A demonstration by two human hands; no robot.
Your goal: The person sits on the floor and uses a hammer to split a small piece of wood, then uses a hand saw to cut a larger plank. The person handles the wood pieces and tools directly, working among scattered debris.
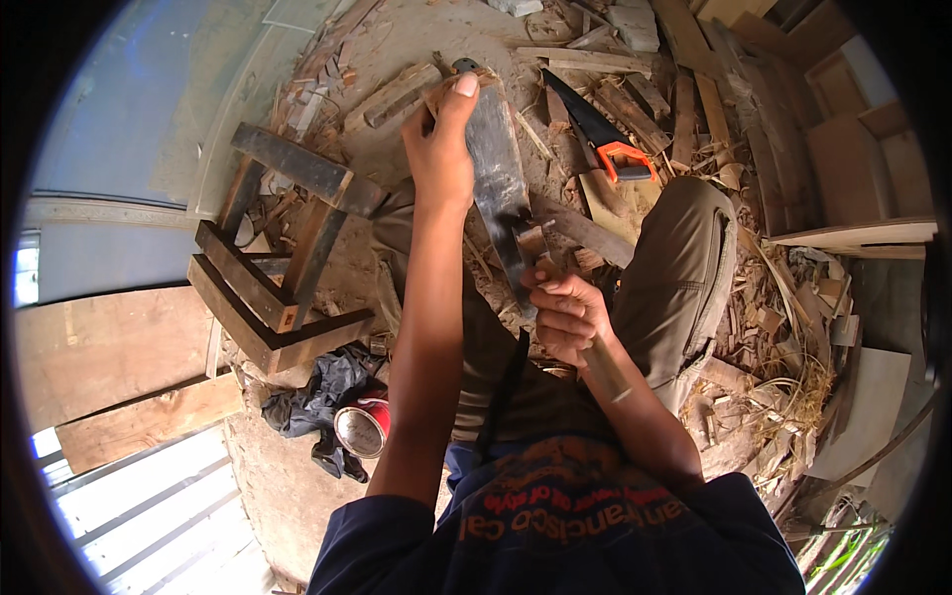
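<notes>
A long dark board (496, 149) with a worn, scuffed face slants between my knees. My left hand (442, 154) is closed around its far end, thumb pressed over the edge. My right hand (567, 315) grips the wooden handle of a hammer (609, 375), and the handle's end sticks out below my fist. The hammer's head appears to lie against or just over the board's near right edge; whether it touches, I cannot tell. Just right of the board, a handsaw (593, 124) with a black blade and orange grip lies on scrap wood.
To my left stands a small dark wooden frame (297, 243) with legs. Behind my left forearm are a black plastic bag (322, 397) and a red can (363, 426). Wood offcuts (645, 109) and shavings litter the ground. Wooden shelving (863, 139) rises at the right.
</notes>
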